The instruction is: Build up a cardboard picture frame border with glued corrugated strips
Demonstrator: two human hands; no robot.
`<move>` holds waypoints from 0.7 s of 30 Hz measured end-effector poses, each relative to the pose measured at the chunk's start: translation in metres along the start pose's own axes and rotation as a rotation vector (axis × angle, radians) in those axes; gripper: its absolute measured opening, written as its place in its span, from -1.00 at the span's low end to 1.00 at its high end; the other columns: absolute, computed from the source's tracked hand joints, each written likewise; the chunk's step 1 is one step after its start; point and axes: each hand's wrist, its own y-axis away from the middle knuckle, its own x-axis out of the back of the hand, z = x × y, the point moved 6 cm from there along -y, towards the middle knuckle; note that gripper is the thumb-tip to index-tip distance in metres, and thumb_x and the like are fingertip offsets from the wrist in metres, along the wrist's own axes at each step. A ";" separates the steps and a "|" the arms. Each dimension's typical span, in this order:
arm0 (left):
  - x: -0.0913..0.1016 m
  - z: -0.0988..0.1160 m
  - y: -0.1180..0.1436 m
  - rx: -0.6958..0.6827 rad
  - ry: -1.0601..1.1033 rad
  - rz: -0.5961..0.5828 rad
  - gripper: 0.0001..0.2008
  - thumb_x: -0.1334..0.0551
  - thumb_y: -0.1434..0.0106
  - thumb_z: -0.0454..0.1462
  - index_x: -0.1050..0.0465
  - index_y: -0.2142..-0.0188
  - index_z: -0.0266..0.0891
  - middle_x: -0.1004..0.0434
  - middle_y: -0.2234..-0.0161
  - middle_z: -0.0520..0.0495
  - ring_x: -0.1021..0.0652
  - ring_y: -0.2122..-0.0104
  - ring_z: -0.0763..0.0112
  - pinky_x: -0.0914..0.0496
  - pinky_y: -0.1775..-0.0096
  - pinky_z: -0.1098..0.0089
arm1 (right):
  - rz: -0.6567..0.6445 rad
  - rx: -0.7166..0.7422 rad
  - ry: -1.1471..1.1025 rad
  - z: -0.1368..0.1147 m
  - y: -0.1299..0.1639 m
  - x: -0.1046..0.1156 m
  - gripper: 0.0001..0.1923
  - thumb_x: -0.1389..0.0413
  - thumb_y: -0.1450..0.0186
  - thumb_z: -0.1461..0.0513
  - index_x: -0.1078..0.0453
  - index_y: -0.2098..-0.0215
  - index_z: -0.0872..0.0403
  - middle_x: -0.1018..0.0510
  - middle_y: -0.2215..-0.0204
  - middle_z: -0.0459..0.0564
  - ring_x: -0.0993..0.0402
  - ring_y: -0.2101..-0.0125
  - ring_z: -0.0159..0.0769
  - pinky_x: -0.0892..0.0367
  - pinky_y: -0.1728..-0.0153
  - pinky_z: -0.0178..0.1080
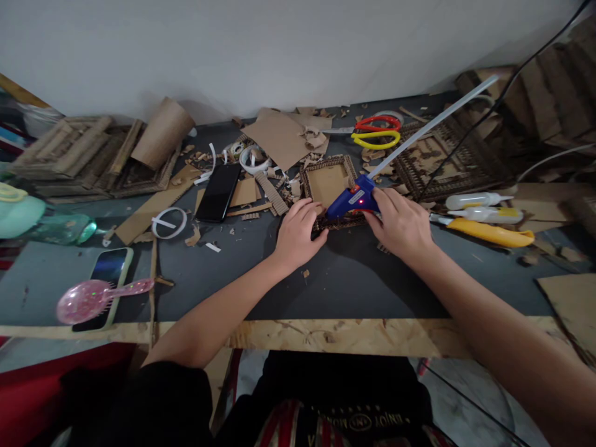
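Note:
My right hand (401, 222) is closed round a blue hot glue gun (354, 197), its small red light lit and a long clear glue stick (433, 127) jutting from its back. The gun's nozzle end points down-left at the near left corner of a small cardboard frame (328, 177) with corrugated edges. My left hand (302, 233) grips that same corner, fingers bent over the frame's edge and thumb near the nozzle. The fingertips partly hide the corner, so the glue spot itself does not show.
Behind the frame lie cardboard sheets (279, 136) and red-and-yellow scissors (377, 131). A black phone (218, 192) and tape rolls are on the left, with a pink hairbrush (88, 300) nearer. Glue bottles (479, 200) and a yellow cutter (491, 231) lie right. A black cable (505, 93) crosses the right side.

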 end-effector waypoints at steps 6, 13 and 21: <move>-0.001 -0.001 0.000 0.004 0.001 -0.007 -0.65 -0.29 -0.27 -0.29 -0.39 -0.04 -0.26 -0.53 -0.09 -0.25 -0.42 -0.22 0.01 -0.36 -0.23 -0.06 | -0.025 -0.038 -0.030 0.006 0.000 -0.001 -0.55 0.02 -0.44 0.10 -0.38 -0.15 0.19 -0.58 0.07 0.26 -0.56 0.13 -0.05 -0.43 0.18 -0.11; 0.000 0.002 0.000 0.016 0.024 -0.010 -0.62 -0.27 -0.24 -0.28 -0.38 -0.06 -0.23 -0.51 -0.11 -0.24 -0.42 -0.22 0.00 -0.34 -0.24 -0.11 | -0.043 -0.061 -0.043 0.017 0.001 0.003 -0.52 -0.01 -0.38 0.09 -0.36 -0.18 0.16 -0.57 0.04 0.27 -0.52 0.10 0.03 -0.40 0.12 -0.01; 0.013 -0.036 -0.010 0.021 0.093 0.007 -0.37 -0.01 -0.10 -0.53 -0.34 -0.15 -0.14 -0.46 -0.18 -0.13 -0.40 -0.24 0.16 -0.28 -0.30 -0.09 | 0.134 -0.292 -0.115 0.049 0.009 0.008 -0.46 -0.07 -0.31 0.02 -0.34 -0.18 0.09 -0.55 0.05 0.26 -0.51 0.05 0.10 -0.45 0.13 0.07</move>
